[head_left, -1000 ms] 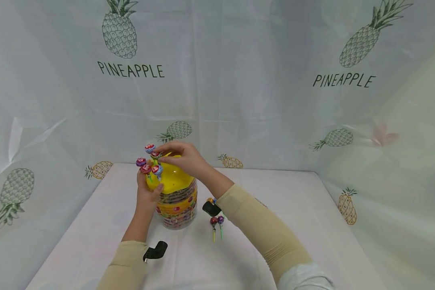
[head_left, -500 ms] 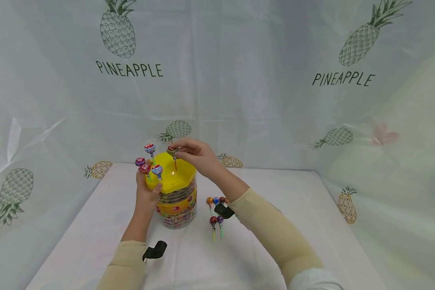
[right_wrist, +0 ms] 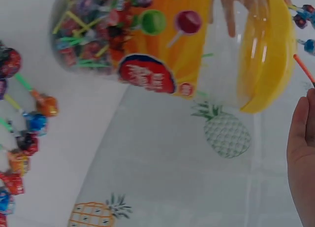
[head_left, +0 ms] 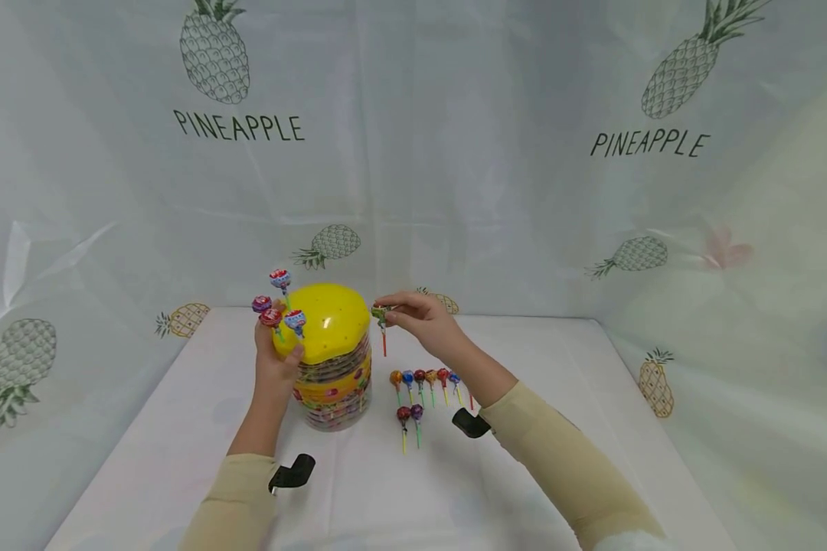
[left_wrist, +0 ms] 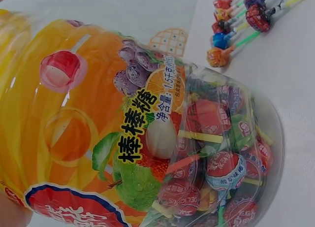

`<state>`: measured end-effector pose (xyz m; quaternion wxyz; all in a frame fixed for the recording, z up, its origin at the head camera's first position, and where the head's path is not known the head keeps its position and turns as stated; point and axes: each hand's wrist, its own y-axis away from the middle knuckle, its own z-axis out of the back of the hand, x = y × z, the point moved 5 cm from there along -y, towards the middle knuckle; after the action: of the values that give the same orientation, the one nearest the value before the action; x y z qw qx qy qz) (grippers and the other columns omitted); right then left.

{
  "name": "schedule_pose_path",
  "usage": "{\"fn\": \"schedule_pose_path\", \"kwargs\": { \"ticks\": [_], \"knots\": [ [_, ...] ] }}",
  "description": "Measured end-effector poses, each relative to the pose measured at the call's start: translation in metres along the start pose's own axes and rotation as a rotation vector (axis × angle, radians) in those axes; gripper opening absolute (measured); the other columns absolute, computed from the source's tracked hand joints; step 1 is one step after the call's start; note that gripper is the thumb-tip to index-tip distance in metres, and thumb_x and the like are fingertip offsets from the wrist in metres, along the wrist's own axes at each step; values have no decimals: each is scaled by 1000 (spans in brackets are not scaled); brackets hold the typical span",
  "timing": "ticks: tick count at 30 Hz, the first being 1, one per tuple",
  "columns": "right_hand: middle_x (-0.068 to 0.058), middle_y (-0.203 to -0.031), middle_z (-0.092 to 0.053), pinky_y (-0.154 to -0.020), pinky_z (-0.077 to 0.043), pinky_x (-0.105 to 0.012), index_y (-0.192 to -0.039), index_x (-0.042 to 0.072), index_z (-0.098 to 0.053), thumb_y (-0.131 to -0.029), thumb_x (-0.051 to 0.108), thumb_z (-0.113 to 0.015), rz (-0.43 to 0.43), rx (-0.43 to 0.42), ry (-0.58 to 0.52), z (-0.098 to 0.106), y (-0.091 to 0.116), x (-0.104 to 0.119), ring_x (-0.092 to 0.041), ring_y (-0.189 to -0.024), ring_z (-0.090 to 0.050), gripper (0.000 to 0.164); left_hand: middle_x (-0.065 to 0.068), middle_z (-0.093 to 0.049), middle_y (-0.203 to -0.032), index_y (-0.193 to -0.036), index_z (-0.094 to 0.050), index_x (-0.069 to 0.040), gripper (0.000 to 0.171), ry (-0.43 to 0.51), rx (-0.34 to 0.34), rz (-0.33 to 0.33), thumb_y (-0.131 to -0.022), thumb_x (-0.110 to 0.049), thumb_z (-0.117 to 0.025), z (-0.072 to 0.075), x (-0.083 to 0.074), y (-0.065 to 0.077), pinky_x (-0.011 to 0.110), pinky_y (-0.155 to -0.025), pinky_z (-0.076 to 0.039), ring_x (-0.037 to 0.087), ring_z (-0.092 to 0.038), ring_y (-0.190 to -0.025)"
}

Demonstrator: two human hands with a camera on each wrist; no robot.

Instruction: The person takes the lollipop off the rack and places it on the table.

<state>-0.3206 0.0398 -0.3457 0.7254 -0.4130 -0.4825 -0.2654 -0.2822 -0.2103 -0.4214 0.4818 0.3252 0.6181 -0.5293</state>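
My left hand [head_left: 276, 367] grips the upper left side of a clear candy jar [head_left: 334, 394] with a domed yellow lid [head_left: 331, 321]. Stuck upright in the lid's left side are several wrapped lollipops [head_left: 295, 321]. Just right of the jar, my right hand [head_left: 420, 321] pinches a green-wrapped lollipop [head_left: 382, 312] by its head, its red stick pointing down. In the right wrist view the tip of that red stick [right_wrist: 302, 67] is near the yellow lid. The left wrist view shows many lollipops [left_wrist: 224, 165] inside the jar behind its fruit label.
Right of the jar, several lollipops [head_left: 432, 377] lie in a row on the white table [head_left: 524, 459], two more [head_left: 403, 415] in front of them. A pineapple-print sheet [head_left: 489, 191] hangs behind the table. Black wrist-camera mounts [head_left: 292, 472] stick out from both forearms.
My right hand has drawn the green-wrapped lollipop away from the group on the lid, moving right and down past the jar's edge. The left hand keeps its grip, and the table row is uncovered.
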Motion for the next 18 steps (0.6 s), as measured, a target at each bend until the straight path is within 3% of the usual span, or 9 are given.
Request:
{"fn": "schedule_pose_path", "kwargs": {
  "ticks": [5,12,18],
  "knots": [
    [-10,-120,-63,-94,-51,-39,-122,0,-65,-97,9,-59,-84,-48,-10,12,21,-20,-26,-101,-64,27,-5,-22,-150,-154,-22,-27,72,52,14,-56,-96,-14,-62,-1,1,-2,14,-105,-33,15,-36,-127],
    [-7,-120,-64,-96,-50,-40,-127,7,-63,-99,14,-59,-276,-116,-23,28,50,-54,-27,-102,-65,29,-6,-26,-147,-152,-25,-26,70,77,20,-118,-94,-34,-61,-2,1,-1,15,-103,-35,14,-38,-126],
    [-11,-120,-64,-95,-50,-43,-129,6,-62,-99,16,-59,-329,-120,-13,34,68,-75,-32,-106,-63,31,-4,-28,-146,-153,-24,-23,76,110,42,-177,-89,-41,-63,-4,-3,0,16,-104,-35,16,-39,-127]
  ]
}}
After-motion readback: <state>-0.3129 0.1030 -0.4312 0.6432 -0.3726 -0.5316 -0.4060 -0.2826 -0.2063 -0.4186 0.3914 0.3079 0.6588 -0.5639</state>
